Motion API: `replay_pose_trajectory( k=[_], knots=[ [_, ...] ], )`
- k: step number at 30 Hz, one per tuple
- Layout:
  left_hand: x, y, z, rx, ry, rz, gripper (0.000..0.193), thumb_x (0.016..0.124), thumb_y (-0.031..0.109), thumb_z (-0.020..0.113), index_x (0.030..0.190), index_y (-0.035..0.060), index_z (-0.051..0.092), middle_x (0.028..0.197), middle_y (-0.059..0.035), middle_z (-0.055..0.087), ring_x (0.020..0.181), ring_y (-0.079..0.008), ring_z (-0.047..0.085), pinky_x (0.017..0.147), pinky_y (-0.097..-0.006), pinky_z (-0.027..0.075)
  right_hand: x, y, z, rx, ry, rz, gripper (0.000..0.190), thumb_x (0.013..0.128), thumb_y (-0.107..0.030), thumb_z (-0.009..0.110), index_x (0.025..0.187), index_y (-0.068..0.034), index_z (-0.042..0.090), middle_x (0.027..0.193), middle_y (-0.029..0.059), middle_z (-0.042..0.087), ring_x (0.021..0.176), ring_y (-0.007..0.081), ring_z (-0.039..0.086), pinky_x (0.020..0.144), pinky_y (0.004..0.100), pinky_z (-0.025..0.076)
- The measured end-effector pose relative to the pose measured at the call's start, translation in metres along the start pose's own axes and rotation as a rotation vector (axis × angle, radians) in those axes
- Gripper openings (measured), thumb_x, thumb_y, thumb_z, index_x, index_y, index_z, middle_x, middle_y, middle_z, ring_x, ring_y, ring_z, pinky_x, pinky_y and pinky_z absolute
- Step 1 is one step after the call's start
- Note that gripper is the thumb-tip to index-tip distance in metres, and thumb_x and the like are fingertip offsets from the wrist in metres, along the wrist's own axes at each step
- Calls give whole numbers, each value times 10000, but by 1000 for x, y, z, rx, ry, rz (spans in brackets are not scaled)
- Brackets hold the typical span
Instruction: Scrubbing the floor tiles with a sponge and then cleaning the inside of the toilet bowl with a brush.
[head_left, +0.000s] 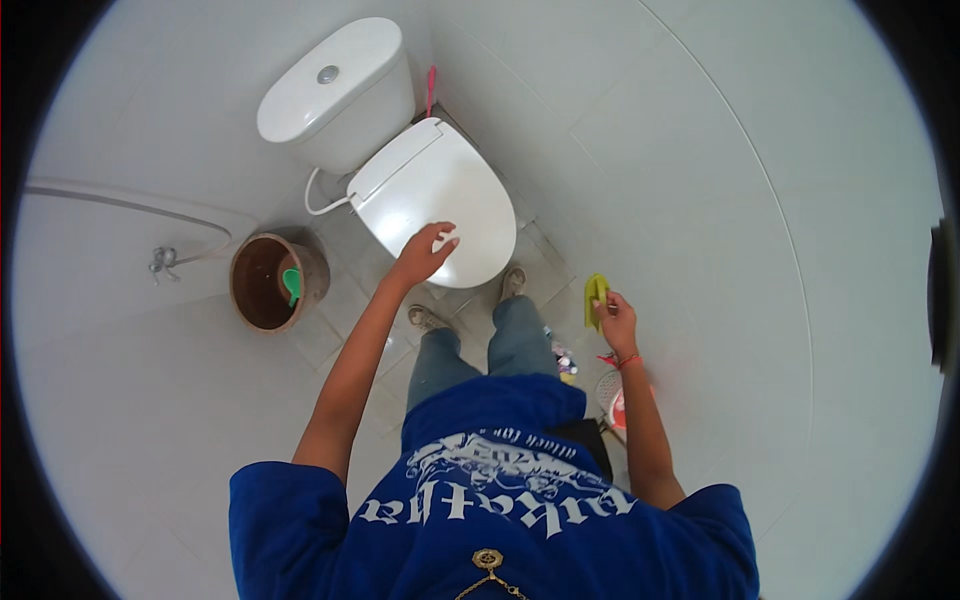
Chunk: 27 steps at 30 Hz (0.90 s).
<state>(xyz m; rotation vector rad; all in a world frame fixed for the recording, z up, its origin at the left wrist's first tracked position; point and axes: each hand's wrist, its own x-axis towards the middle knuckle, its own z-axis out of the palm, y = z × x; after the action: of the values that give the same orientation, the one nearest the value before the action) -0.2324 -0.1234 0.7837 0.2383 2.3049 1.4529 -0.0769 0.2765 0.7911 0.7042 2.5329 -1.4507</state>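
In the head view my left hand (424, 255) hovers over or near the front of the white toilet lid (457, 191), its fingers apart and nothing in them. Whether it touches the lid I cannot tell. The lid is down on the toilet, below a white cistern (334, 94) with a round flush button (328, 74). Out to the right, beside the wall, my right hand (619, 322) grips a yellow-green scrubbing brush (595, 289) by its handle. Part of the brush is hidden behind the fingers.
A brown bucket (321, 270) holding a green dipper (292, 285) stands left on the tiled floor. Above it a wall tap (163, 261) feeds a hose (142, 206). A pink handle (431, 86) rises behind the toilet. A red-and-white basket (611, 390) and colourful packets (564, 360) lie right.
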Motion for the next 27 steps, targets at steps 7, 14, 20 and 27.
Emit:
replay_pose_trajectory(
  k=[7, 14, 20, 27],
  knots=[
    [118, -93, 73, 268, 400, -9, 356, 891, 231, 649, 1195, 54, 597, 1247, -190, 567, 1161, -379, 533, 969, -446, 441, 153, 42, 112, -54, -168, -57, 289, 866, -113, 677, 1118, 19, 625, 947, 137, 707, 845, 200, 694, 744, 309, 541],
    [162, -174, 152, 355, 714, -138, 476, 849, 197, 700, 1274, 44, 550, 1354, -189, 434, 1105, -332, 503, 967, -452, 366, 329, 116, 245, -329, -338, -44, 263, 864, -146, 614, 1085, -8, 647, 1000, 204, 690, 928, 339, 677, 812, 397, 530],
    [160, -197, 174, 295, 803, -160, 487, 805, 161, 735, 1240, 27, 562, 1364, -183, 420, 1184, -337, 466, 989, -443, 381, 427, 164, 322, -392, -387, -21, 286, 873, -179, 577, 1099, -19, 648, 1012, 231, 672, 960, 385, 648, 836, 444, 516],
    [151, -200, 171, 279, 794, -145, 509, 827, 241, 698, 1237, -17, 541, 1318, -221, 415, 1205, -365, 480, 983, -451, 425, 480, 209, 377, -736, -462, 36, 315, 902, -122, 539, 1204, -102, 627, 1069, 186, 679, 1013, 343, 658, 875, 458, 530]
  ],
)
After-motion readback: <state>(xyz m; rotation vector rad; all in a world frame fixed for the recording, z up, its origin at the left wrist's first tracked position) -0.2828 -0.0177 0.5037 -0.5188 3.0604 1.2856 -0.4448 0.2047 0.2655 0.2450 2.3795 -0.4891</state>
